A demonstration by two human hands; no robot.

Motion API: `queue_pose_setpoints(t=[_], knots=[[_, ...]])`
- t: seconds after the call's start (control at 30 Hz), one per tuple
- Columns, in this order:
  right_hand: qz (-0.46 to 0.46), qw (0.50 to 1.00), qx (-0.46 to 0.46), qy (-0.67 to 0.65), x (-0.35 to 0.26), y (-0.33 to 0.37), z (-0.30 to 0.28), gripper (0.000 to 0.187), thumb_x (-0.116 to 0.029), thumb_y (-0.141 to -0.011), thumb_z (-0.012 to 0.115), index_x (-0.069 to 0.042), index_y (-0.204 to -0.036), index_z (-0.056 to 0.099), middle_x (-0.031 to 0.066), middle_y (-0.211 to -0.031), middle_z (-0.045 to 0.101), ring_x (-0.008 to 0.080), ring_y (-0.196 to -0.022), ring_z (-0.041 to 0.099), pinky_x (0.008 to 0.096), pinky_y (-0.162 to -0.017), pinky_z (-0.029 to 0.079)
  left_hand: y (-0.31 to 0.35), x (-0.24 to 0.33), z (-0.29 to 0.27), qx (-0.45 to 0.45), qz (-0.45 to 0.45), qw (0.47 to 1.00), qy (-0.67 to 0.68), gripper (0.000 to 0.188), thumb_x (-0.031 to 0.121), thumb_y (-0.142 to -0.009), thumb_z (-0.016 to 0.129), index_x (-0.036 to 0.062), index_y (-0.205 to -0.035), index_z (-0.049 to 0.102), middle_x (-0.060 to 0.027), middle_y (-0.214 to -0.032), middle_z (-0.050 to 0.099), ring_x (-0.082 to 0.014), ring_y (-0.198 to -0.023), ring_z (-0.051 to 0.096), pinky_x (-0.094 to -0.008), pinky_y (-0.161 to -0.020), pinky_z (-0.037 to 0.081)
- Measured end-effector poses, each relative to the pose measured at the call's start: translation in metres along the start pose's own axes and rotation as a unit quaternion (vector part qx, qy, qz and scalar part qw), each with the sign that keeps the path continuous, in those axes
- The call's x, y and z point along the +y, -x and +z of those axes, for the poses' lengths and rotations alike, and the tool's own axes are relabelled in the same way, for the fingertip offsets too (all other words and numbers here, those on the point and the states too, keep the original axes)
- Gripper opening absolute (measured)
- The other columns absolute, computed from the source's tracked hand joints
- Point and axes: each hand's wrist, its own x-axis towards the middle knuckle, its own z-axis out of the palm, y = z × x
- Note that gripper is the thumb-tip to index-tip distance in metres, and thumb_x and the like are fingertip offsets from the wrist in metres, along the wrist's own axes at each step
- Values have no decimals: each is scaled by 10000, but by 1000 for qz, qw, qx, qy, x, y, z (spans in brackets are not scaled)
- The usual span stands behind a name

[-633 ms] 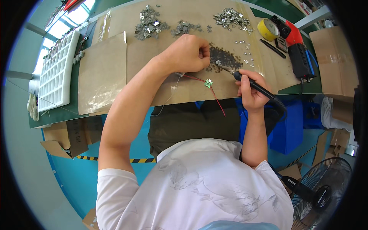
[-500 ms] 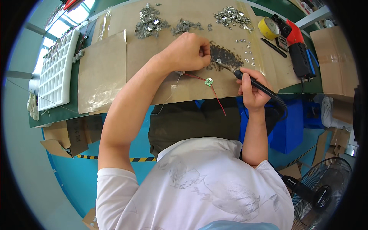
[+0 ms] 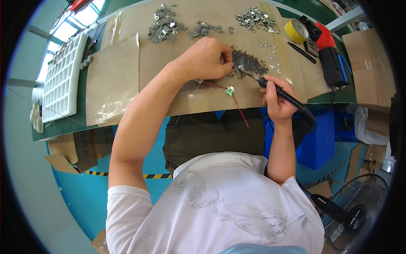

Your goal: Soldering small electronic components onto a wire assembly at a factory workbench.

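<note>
In my right hand is a soldering iron, held like a pen. Its hot tip reaches left onto a dark scorched patch of the cardboard, at a small shiny metal piece. My left hand is closed in a pinch just left of that tip; what its fingertips hold is hidden. Below the hands lies a small green circuit board with red wires, one hanging over the table edge. A thin pale wire runs down from under my left wrist.
Piles of small metal parts lie at the back, with another heap farther right. On the right are a yellow tape roll, a black pen-like tool and a black power unit. A white compartment tray stands left; a fan is lower right.
Both hands and the soldering iron stay almost in place. The iron's cable and the hanging red wire have shifted very slightly.
</note>
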Motion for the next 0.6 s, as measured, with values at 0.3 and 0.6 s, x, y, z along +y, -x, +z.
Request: queue_pose_setpoints(t=[0.3, 0.6], knots=[[4, 1000, 1, -5, 0, 0, 0, 110, 7, -928, 684, 36, -1024, 730, 72, -791, 709, 105, -644, 699, 212, -569, 522, 1, 0, 0, 4, 9, 1000, -11, 140, 137, -800, 753, 6, -846, 730, -78, -658, 673, -174, -594, 630, -327, -603, 515], [-9, 1000, -2, 5, -1, -1, 0, 104, 12, -920, 690, 30, -1016, 727, 81, -797, 711, 121, -652, 707, 224, -576, 529, 0, -1, 0, -6, 16, 1000, -16, 132, 139, -809, 756, 19, -860, 739, -72, -652, 670, -181, -586, 629, -326, -599, 510]])
